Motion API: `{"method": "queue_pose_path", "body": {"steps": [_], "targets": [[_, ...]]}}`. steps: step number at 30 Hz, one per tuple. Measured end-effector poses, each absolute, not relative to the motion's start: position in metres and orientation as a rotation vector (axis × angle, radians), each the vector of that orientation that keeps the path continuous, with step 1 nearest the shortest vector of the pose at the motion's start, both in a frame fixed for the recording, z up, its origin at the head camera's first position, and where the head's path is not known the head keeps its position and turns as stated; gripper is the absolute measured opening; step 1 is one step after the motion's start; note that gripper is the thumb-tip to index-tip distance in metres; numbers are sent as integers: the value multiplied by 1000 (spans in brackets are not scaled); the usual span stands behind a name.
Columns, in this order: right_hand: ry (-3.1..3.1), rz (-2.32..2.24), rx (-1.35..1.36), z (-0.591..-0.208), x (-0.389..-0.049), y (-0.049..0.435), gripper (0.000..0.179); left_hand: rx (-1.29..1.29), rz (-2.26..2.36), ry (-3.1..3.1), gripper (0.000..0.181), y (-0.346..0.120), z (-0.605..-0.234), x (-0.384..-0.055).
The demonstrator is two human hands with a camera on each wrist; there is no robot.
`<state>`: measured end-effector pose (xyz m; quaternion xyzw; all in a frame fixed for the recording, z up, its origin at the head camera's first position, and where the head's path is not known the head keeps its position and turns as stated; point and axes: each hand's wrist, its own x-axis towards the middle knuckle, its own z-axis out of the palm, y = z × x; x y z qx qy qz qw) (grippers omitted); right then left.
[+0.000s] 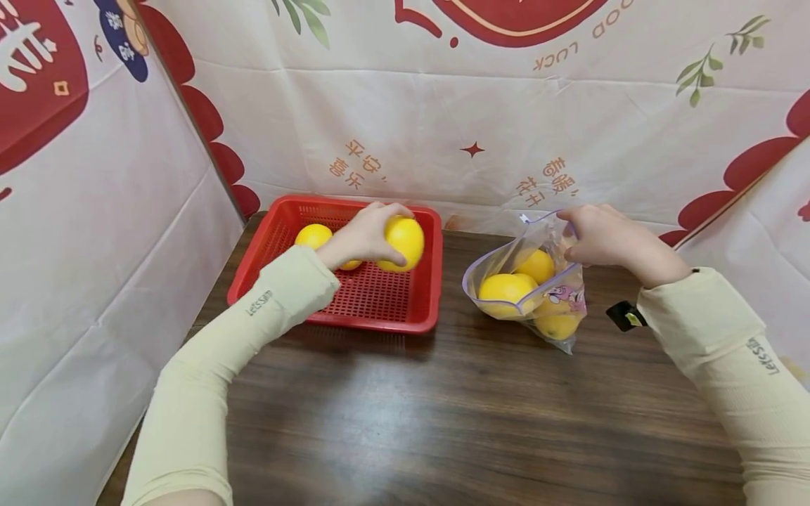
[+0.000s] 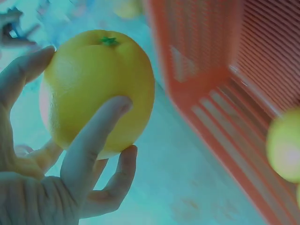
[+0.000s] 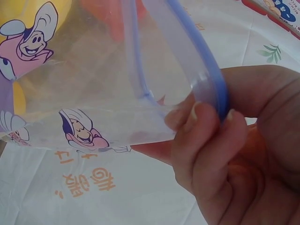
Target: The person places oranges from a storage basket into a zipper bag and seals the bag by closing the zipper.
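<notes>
while my right hand point(image 1: 598, 235) pinches the bag point(image 1: 562, 299), my left hand point(image 1: 367, 234) clamps the orange point(image 1: 406, 242) (likely firm, best cupped round its middle).

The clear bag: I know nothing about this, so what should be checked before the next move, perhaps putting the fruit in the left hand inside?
1. Left hand has a secure grip on the yellow fruit: ok, fingers and thumb are curled round it.
2. Right hand holds the clear bag: ok, it pinches the edge.
3. Bag's mouth is open: ok, its sides stand apart.
4. Held fruit is over the mouth: not ok, the head view shows it in front of the red basket.
5. Enough room inside: cannot tell, several fruits are already there.
</notes>
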<state>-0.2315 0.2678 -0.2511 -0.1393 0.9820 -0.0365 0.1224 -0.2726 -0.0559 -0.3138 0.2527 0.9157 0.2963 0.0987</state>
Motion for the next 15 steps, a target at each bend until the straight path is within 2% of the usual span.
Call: {"method": "queue_pose_path", "body": {"steps": [15], "targets": [[2879, -150, -380, -250, -227, 267, 53, 1020, 1004, 2502, 68, 54, -310, -253]]}}
